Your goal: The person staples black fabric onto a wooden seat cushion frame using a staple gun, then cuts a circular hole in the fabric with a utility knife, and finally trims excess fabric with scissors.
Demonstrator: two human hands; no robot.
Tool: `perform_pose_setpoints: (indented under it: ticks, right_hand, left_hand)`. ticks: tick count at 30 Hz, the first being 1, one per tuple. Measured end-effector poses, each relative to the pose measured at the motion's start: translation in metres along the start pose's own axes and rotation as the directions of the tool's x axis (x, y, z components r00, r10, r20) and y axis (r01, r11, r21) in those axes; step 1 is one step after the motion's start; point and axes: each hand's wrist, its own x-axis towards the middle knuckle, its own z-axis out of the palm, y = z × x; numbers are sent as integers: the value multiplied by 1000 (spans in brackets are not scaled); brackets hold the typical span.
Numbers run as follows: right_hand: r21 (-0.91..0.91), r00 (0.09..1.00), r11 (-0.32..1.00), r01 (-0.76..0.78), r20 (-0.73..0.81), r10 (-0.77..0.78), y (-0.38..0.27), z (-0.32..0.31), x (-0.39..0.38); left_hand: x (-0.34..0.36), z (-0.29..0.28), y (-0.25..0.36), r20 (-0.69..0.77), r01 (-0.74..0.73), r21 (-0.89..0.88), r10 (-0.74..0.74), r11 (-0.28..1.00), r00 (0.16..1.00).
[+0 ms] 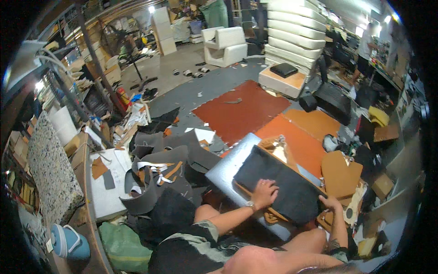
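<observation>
A black rectangular panel point(292, 192) with tan material around its edges lies across a silvery board point(228, 171) in front of me. My left hand point(265, 194) rests on the panel's black face, fingers apart and slightly bent, a watch at the wrist. My right hand point(331, 203) grips the panel's right edge, near the end closest to me. Crumpled tan material point(273, 148) shows along the panel's far end, and tan pieces point(340, 173) lie just right of it.
Grey and black offcuts point(155, 196) heap to my left, near a blue cooler point(68, 242) and speckled foam slab point(52, 160). Ahead are rust and orange sheets point(239, 112), a white armchair point(223, 50) and stacked white cushions point(294, 32). A person point(365, 50) stands at the back right.
</observation>
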Motion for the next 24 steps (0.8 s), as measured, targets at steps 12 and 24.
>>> perform_pose_setpoints:
  ticks: [12, 24]
  right_hand:
    - [-39, 460, 963, 267, -873, -162, 97, 32, 40]
    - [-403, 530, 915, 17, -772, -351, -51, 1, -103]
  left_hand:
    - [-24, -388, 113, -232, -516, -833, 723, 197, 651]
    - [-139, -409, 111, -291, -713, -661, 796, 233, 530]
